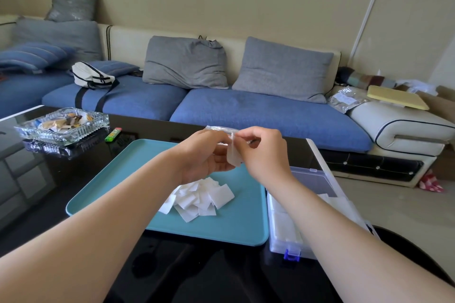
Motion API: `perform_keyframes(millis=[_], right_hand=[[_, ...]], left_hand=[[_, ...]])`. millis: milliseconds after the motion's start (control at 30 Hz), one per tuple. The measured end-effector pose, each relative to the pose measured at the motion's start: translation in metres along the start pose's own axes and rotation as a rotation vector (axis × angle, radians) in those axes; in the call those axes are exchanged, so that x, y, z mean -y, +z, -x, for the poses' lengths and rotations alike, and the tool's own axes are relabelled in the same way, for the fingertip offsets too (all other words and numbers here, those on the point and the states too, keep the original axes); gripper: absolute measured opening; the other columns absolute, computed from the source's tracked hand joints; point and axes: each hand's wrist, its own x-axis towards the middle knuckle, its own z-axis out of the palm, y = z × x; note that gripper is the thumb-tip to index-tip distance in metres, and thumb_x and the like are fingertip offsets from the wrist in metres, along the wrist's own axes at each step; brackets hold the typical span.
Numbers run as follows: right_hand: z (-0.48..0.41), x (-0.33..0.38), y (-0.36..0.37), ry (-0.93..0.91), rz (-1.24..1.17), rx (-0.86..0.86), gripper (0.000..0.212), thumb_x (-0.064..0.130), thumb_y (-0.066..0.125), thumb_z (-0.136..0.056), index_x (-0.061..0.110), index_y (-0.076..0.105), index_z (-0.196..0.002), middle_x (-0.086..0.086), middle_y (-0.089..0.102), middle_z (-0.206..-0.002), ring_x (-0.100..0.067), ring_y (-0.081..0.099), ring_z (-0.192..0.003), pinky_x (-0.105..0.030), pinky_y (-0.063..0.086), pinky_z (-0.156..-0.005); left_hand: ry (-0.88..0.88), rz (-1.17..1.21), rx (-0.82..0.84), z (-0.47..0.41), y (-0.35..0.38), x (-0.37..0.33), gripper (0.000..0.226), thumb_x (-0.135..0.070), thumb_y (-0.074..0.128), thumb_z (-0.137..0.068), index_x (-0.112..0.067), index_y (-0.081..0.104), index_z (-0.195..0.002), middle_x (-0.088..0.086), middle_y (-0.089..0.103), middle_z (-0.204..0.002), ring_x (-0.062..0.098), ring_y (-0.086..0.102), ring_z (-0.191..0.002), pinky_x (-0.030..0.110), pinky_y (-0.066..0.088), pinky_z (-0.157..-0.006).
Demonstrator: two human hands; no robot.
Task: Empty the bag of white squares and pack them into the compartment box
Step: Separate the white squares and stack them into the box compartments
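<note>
Many white squares [202, 195] are heaped loosely on the teal tray [110, 179], which is set on the dark desk [187, 268]. The emptying is judged to be nearly done: the clear bag [221, 128] is held up above the heap, and little, if anything, can be seen inside it. The bag is clasped by the left grip [204, 155], whose fingers are curled round it from below. The right grip [264, 152] is closed in a pinch on a pale piece [234, 155] that hangs at the bag's mouth; whether this is a last square or a fold of the bag cannot be told.

The compartment box [285, 229] stands just beside the tray's right edge, with its lid [312, 179] raised. Something white is seen through its clear wall, so some compartments may be filled, but how many cannot be made out. The packing is therefore judged to lie mostly ahead: the heap is to be gathered and laid into the compartments, and the bag is to be set aside. A glass ashtray [61, 125] and a lighter [113, 135] lie well apart at the desk's far left.
</note>
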Motion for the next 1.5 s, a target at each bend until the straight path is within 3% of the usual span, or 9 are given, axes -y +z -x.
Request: perform_keyframes(millis=[233, 367, 467, 567, 800, 1033, 1200, 1367, 1500], right_hand=[[0.005, 0.007, -0.002, -0.082, -0.006, 0.112, 0.013, 0.026, 0.075, -0.094, 0.030, 0.078, -0.106, 0.020, 0.075, -0.100, -0.002, 0.067, -0.094, -0.014, 0.050, -0.076], [0.011, 0.012, -0.009, -0.208, 0.072, 0.353, 0.065, 0.026, 0.080, -0.081, 0.028, 0.058, -0.142, 0.022, 0.060, -0.128, 0.005, 0.053, -0.116, -0.006, 0.040, -0.091], [0.011, 0.007, -0.006, -0.289, 0.247, 0.365, 0.082, 0.036, 0.090, -0.065, 0.038, 0.058, -0.140, 0.021, 0.055, -0.135, -0.003, 0.048, -0.126, -0.027, 0.045, -0.105], [0.009, 0.003, -0.002, -0.349, 0.291, 0.332, 0.072, 0.047, 0.088, -0.061, 0.041, 0.066, -0.129, 0.020, 0.062, -0.123, -0.007, 0.054, -0.117, -0.035, 0.049, -0.100], [0.011, 0.007, -0.007, -0.365, 0.156, 0.364, 0.068, 0.023, 0.097, -0.066, 0.028, 0.072, -0.130, 0.019, 0.073, -0.118, 0.006, 0.065, -0.103, -0.004, 0.044, -0.082], [0.015, 0.009, -0.012, -0.405, 0.180, 0.325, 0.060, 0.020, 0.090, -0.070, 0.019, 0.070, -0.127, 0.007, 0.075, -0.114, -0.009, 0.065, -0.104, -0.019, 0.051, -0.089], [0.010, 0.013, -0.024, -0.105, -0.001, 0.290, 0.046, 0.018, 0.063, -0.079, 0.020, 0.075, -0.123, 0.009, 0.077, -0.105, -0.008, 0.074, -0.093, -0.029, 0.061, -0.088], [0.007, 0.007, -0.040, 0.035, 0.048, 0.334, 0.020, 0.007, 0.071, -0.090, 0.024, 0.081, -0.097, 0.007, 0.080, -0.082, -0.018, 0.078, -0.077, -0.040, 0.064, -0.082], [0.009, 0.001, -0.059, 0.055, 0.180, 0.277, 0.022, 0.012, 0.067, -0.089, 0.029, 0.080, -0.083, 0.007, 0.078, -0.076, -0.011, 0.072, -0.077, -0.025, 0.058, -0.073]], left_hand=[[-0.014, -0.002, 0.145, 0.003, 0.004, -0.001, 0.038, -0.012, 0.036, -0.103, -0.006, 0.068, -0.123, 0.009, 0.075, -0.114, 0.024, 0.070, -0.096, 0.046, 0.055, -0.099], [-0.016, -0.041, 0.064, 0.003, 0.003, -0.001, 0.036, -0.001, 0.038, -0.094, -0.010, 0.068, -0.113, 0.020, 0.070, -0.103, 0.029, 0.063, -0.088, 0.039, 0.058, -0.074], [0.000, -0.078, 0.062, 0.002, 0.001, 0.000, 0.040, 0.002, 0.043, -0.092, -0.009, 0.071, -0.119, 0.021, 0.069, -0.105, 0.032, 0.063, -0.086, 0.041, 0.053, -0.073], [0.010, -0.142, 0.079, -0.001, 0.001, 0.005, 0.042, 0.002, 0.048, -0.092, -0.010, 0.070, -0.125, 0.024, 0.069, -0.113, 0.028, 0.070, -0.096, 0.040, 0.054, -0.076], [-0.017, -0.194, 0.050, -0.002, 0.000, 0.008, 0.027, -0.004, 0.054, -0.102, -0.002, 0.067, -0.125, 0.015, 0.072, -0.106, 0.023, 0.071, -0.087, 0.034, 0.056, -0.068], [-0.081, -0.257, 0.108, -0.002, -0.003, 0.010, 0.013, -0.015, 0.060, -0.103, -0.009, 0.069, -0.111, 0.011, 0.062, -0.090, 0.025, 0.063, -0.084, 0.046, 0.063, -0.088], [0.033, -0.482, 0.119, 0.005, 0.007, 0.010, 0.012, -0.018, 0.056, -0.085, -0.013, 0.064, -0.092, 0.007, 0.053, -0.084, 0.016, 0.047, -0.064, 0.031, 0.050, -0.064], [0.083, -0.572, 0.165, 0.003, 0.021, 0.021, 0.025, -0.009, 0.055, -0.102, -0.007, 0.046, -0.126, 0.010, 0.064, -0.092, 0.021, 0.060, -0.075, 0.031, 0.055, -0.070], [0.102, -0.802, 0.135, 0.000, 0.035, 0.034, 0.036, -0.022, 0.059, -0.104, -0.016, 0.041, -0.135, 0.006, 0.074, -0.107, 0.022, 0.073, -0.091, 0.038, 0.061, -0.084]])
